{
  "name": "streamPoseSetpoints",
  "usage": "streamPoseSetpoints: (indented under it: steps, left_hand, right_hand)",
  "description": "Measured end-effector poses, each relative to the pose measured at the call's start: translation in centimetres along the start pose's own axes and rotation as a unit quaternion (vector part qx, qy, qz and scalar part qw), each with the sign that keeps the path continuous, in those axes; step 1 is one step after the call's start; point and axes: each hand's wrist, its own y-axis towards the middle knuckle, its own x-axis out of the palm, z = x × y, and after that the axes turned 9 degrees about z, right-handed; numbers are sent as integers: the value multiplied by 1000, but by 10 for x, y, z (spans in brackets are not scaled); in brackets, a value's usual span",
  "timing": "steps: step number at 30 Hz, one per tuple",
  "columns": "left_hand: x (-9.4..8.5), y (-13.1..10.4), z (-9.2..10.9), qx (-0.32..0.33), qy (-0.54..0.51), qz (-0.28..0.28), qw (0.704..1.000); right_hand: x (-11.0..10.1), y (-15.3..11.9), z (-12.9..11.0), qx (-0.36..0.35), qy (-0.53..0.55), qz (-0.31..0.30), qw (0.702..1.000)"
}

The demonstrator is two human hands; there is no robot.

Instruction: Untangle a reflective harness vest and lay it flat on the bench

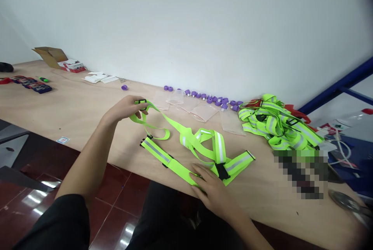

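A neon-yellow reflective harness (pixel 214 145) with grey stripes and black buckles lies loosely spread on the table. My left hand (pixel 128 108) is raised a little above the tabletop, its fingers closed around one thin strap at a black buckle (pixel 142 104). From there the strap runs down to the crossed middle of the harness. My right hand (pixel 214 190) rests on the wide belt section (pixel 177 170) near the front edge, fingers stretched out and lying over it. A black buckle piece (pixel 222 171) sits just beyond its fingertips.
A heap of similar reflective harnesses (pixel 279 122) is piled at the right. Clear plastic bags (pixel 204 111) and several purple caps (pixel 204 96) lie along the wall. An open cardboard box (pixel 52 56), papers (pixel 97 77) and dark patterned packs (pixel 32 84) are at the far left.
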Motion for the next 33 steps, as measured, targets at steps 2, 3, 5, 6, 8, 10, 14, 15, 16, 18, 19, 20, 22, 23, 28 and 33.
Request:
streamPoseSetpoints:
  steps: [2, 3, 5, 6, 8, 10, 14, 15, 16, 18, 19, 20, 22, 23, 28, 33]
  left_hand:
    - [18, 11, 10, 1, -62, -27, 998]
    - [31, 16, 13, 5, -117, -36, 993]
    - [59, 23, 16, 14, -220, -43, 974]
    - [71, 25, 16, 24, -233, -52, 971]
    - [90, 24, 17, 64, -152, -47, 985]
    - [99, 18, 16, 126, -14, -26, 992]
    - [104, -11, 9, 249, 121, 8, 961]
    - [107, -21, 5, 272, 132, 5, 953]
    - [112, -30, 0, 290, 141, -4, 947]
    - [124, -49, -16, 319, 170, -46, 931]
    - [131, -57, -25, 330, 188, -65, 923]
    - [136, -63, -35, 338, 208, -69, 915]
    - [142, -69, -53, 343, 244, -58, 905]
    - [142, -70, -60, 338, 258, -46, 904]
    - [126, -65, -79, 311, 260, -25, 914]
    - [116, -72, -86, 222, 121, 173, 952]
  right_hand:
    - [-3, 4, -4, -1, 11, -4, 1000]
    - [-4, 5, -7, -2, 17, -4, 1000]
    - [-8, 6, -11, -19, 30, 4, 999]
    - [-10, 5, -13, -31, 35, 12, 999]
    - [-17, -1, -10, -51, 36, 41, 997]
    - [-28, -15, 3, -48, 14, 90, 995]
    - [-48, -54, 50, 64, -101, 170, 978]
    - [-51, -63, 62, 94, -131, 161, 974]
    - [-53, -72, 73, 114, -149, 134, 973]
    - [-52, -87, 89, 131, -161, 60, 976]
    - [-52, -94, 94, 133, -160, 26, 978]
    - [-51, -100, 97, 134, -158, 2, 978]
    - [-53, -113, 102, 136, -161, -16, 977]
    - [-55, -119, 103, 139, -165, -14, 976]
    - [-70, -149, 106, 156, -184, 17, 970]
    - [-73, -153, 102, 194, -180, 21, 964]
